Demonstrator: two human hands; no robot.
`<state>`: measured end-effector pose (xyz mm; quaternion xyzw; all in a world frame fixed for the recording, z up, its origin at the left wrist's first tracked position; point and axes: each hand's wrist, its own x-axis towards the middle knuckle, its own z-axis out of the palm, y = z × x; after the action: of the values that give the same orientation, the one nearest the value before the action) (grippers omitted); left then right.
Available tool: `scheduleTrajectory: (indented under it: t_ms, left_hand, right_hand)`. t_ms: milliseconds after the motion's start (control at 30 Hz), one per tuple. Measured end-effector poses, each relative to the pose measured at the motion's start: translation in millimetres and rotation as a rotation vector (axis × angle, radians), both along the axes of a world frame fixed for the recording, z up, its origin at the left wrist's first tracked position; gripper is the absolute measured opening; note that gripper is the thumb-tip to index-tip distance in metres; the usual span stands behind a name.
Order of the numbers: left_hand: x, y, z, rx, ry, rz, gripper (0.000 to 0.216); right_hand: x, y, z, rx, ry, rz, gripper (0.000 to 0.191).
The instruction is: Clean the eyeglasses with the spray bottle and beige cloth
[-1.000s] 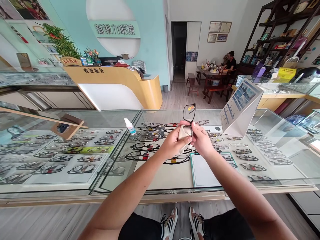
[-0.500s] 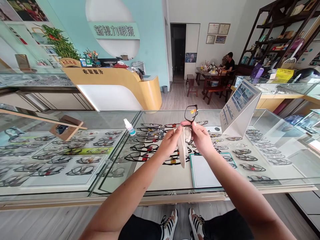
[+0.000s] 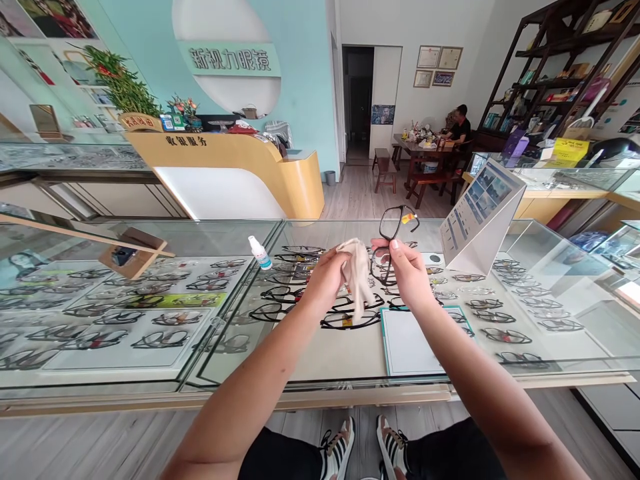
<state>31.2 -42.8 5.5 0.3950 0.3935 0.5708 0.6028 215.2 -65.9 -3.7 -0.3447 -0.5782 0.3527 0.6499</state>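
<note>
My right hand (image 3: 409, 267) grips a pair of dark-framed eyeglasses (image 3: 391, 223) near the bridge, turned on end with one lens above the other. An orange tag shows by the upper lens. In my left hand (image 3: 327, 272) a pale beige cloth (image 3: 359, 270) is pinched and hangs down, its edge apart from the glasses by a small gap. Both hands are raised over the glass display case (image 3: 320, 357). Under the glass lie several eyeglasses (image 3: 353, 320) in rows.
A small white spray bottle (image 3: 260, 253) stands on the glass at left. A teal-edged white pad (image 3: 413, 343) lies below my right hand. On the right stands a folded display card (image 3: 480, 213). A wooden box-like stand (image 3: 134, 253) is at left. A person (image 3: 459, 127) sits at the back table.
The cloth has come off the glasses, and my left hand has moved slightly left with it. My right hand has shifted a little right and turned the glasses, so a temple arm now shows.
</note>
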Motion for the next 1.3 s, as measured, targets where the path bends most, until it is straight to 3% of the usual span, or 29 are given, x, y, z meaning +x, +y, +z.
scheduleTrajectory:
  t_ms: [133,267,400,533,700,800,933,1100,1200,1300]
  left_hand:
    - [-3.9,-1.9,3.3,0.156,0.110,0.010,0.053]
    - [2.5,-15.0,0.0,0.341,0.338,0.073,0.051]
    - [19.3,-38.1,-5.7,0.540,0.442,-0.122,0.060]
    - [26.4,-50.0,-8.5,0.633,0.503,-0.207,0.066]
    - [21.2,-47.9,-8.5,0.621,0.582,-0.242,0.066]
    - [15.6,-41.5,-5.5,0.578,0.527,-0.183,0.063]
    - [0.1,-22.4,1.0,0.454,0.457,-0.093,0.054]
    - [-28.9,7.4,12.0,0.355,0.440,-0.111,0.044]
    - [-44.3,22.9,15.1,0.278,0.549,-0.061,0.042]
    - [-55.6,38.2,7.9,0.217,0.748,0.032,0.034]
  right_hand:
    - [-3.8,-5.8,4.2,0.158,-0.214,-0.163,0.056]
    - [-12.5,-9.7,-2.0,0.295,-0.363,-0.338,0.044]
    - [-20.4,-10.1,-12.2,0.350,-0.404,-0.536,0.035]
    - [-22.9,-9.7,-14.5,0.343,-0.336,-0.642,0.040]
    - [-10.8,-6.2,-2.4,0.325,-0.250,-0.662,0.046]
    - [2.5,-3.1,8.1,0.350,-0.167,-0.655,0.051]
    - [15.3,-2.5,17.1,0.346,-0.099,-0.541,0.049]
    - [21.8,-2.3,19.6,0.270,-0.142,-0.435,0.052]
    - [25.9,0.8,19.5,0.214,-0.140,-0.350,0.057]
    - [31.0,4.0,20.2,0.182,-0.153,-0.312,0.061]
